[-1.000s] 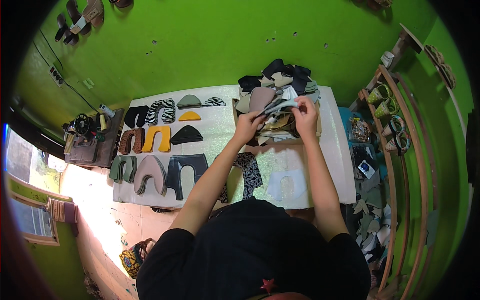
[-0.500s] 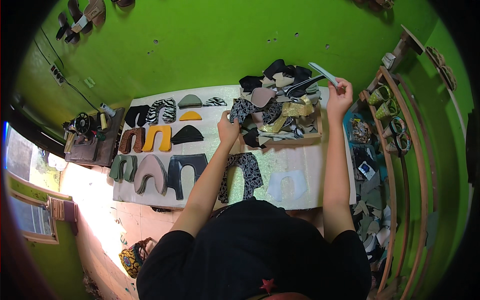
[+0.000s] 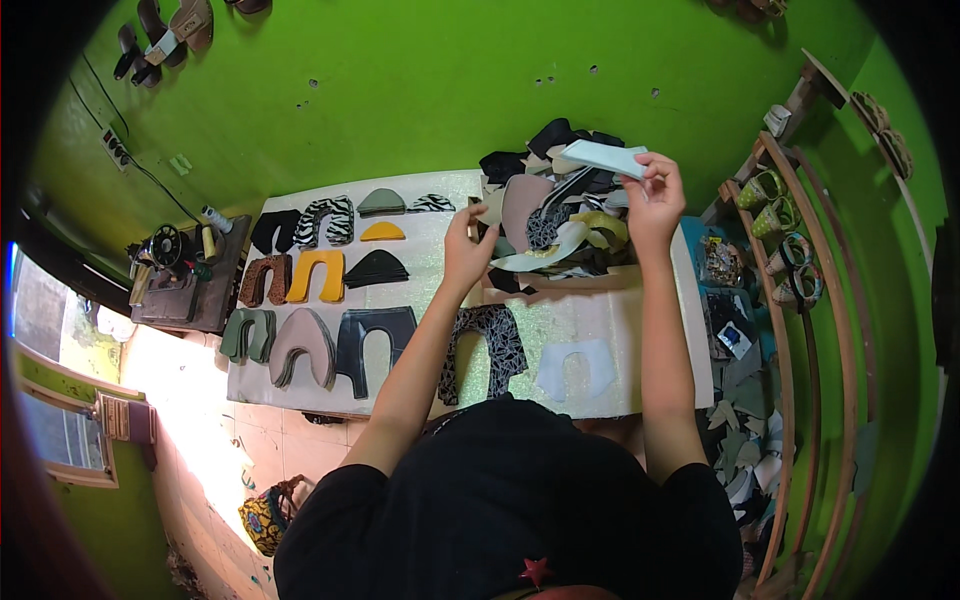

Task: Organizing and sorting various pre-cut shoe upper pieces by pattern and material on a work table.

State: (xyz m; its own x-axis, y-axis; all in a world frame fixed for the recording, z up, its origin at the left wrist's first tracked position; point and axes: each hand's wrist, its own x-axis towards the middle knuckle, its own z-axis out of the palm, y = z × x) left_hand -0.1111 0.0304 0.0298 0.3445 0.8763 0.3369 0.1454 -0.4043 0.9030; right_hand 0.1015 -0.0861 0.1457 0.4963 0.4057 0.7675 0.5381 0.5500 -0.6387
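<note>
My right hand (image 3: 655,195) pinches a pale blue piece of sheet material (image 3: 603,157) by its end, raised over the right part of a shallow box (image 3: 623,279). The box is heaped with cut scraps: black, grey, patterned and gold. A large grey-brown scrap (image 3: 524,207) and a pale curved strip (image 3: 545,252) lie on top of the heap. At the box's left side my left hand (image 3: 470,247) is open, fingers apart, with nothing visible in it. Nearer to me, a black-and-grey patterned arch piece (image 3: 492,345) and a white arch piece (image 3: 575,370) lie on the table.
On the white table (image 3: 420,215) to the left lie rows of cut pieces, among them yellow arches (image 3: 318,272) and black half-rounds (image 3: 374,268). A sewing machine (image 3: 170,285) stands beyond its left edge. Wooden rails with sandals (image 3: 775,220) flank the right side.
My left hand has let go of the patterned scrap and opened. My right hand has moved slightly left, turning the pale blue piece flatter. Scraps in the box have shifted.
</note>
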